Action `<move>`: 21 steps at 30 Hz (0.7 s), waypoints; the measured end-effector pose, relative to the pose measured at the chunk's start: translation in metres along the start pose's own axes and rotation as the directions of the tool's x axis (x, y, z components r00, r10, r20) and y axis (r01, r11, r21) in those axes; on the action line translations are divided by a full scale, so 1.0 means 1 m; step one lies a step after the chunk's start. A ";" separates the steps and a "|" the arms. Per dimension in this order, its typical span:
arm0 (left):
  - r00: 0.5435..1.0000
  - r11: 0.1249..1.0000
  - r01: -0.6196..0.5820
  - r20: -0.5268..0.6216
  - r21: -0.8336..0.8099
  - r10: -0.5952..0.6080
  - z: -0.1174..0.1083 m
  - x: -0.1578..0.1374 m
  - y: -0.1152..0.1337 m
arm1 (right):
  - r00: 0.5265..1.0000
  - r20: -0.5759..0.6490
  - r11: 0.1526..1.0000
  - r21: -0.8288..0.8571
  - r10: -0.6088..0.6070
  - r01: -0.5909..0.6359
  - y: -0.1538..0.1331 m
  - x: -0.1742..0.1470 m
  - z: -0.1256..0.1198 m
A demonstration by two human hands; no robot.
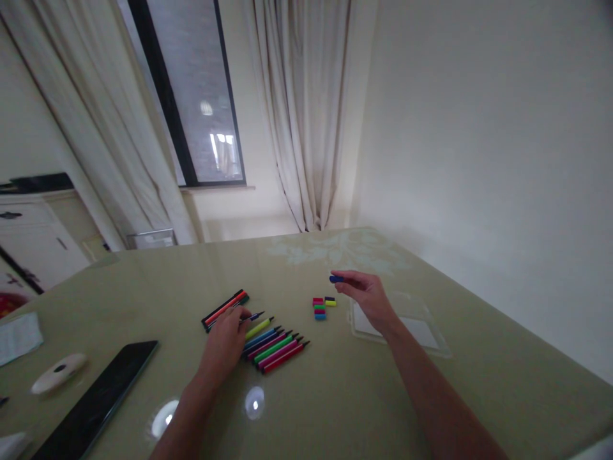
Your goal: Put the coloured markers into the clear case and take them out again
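My right hand (366, 295) is raised over the table, pinching a dark blue marker cap (336, 279) between thumb and fingers. Under my left hand (227, 338) a dark, uncapped marker (253, 317) pokes out, its tip pointing right, with the fingers closed around it. Beside that hand lies a slanted row of uncapped markers, among them a yellow-green one (259, 328), a green one (274, 350) and a red one (286, 358). Several loose caps (319, 308) form a small cluster between my hands. Capped markers (226, 308), orange and black, lie beyond my left hand, which partly covers them.
A clear plastic case (433, 342) lies beneath my right forearm. On the left are a black tablet-like slab (103, 396), a white oval object (59, 373) and a folded cloth (19, 337). The table (335, 409) meets a wall on the right; curtains (306, 115) hang behind.
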State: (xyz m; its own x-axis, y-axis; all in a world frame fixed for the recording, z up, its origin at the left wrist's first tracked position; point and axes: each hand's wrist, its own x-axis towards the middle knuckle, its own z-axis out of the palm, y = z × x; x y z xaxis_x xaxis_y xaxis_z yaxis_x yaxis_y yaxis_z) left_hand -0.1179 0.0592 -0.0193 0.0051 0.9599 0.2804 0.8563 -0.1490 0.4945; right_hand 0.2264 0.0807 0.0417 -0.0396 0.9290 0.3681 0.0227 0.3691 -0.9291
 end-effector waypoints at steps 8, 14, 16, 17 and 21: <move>0.997 0.998 0.008 0.081 0.063 -0.013 0.002 0.004 -0.005 | 0.990 0.140 0.991 -0.131 0.030 -0.012 0.002 0.000 0.000; 0.980 0.952 0.183 -0.127 0.245 -0.156 -0.009 0.003 -0.021 | 0.989 0.131 0.743 -0.668 0.064 0.040 0.027 0.000 0.000; 0.973 0.914 0.215 -0.157 0.344 -0.170 -0.013 0.001 -0.023 | 0.985 0.136 0.656 -0.754 0.101 0.037 0.030 -0.002 0.002; 0.972 0.898 0.221 -0.155 0.380 -0.174 -0.014 0.001 -0.022 | 0.983 0.135 0.631 -0.776 0.123 0.028 0.031 -0.003 0.003; 0.976 0.879 0.217 -0.107 0.425 -0.189 -0.018 -0.002 -0.014 | 0.977 0.115 0.588 -0.809 0.180 -0.013 0.032 -0.005 0.006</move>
State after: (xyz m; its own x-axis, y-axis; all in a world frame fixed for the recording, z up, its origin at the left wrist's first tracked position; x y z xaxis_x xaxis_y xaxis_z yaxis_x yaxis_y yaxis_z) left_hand -0.1388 0.0552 -0.0122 -0.2124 0.9396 0.2684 0.9731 0.1782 0.1462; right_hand 0.2212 0.0877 0.0094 -0.1498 0.9706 0.1886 0.8218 0.2282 -0.5220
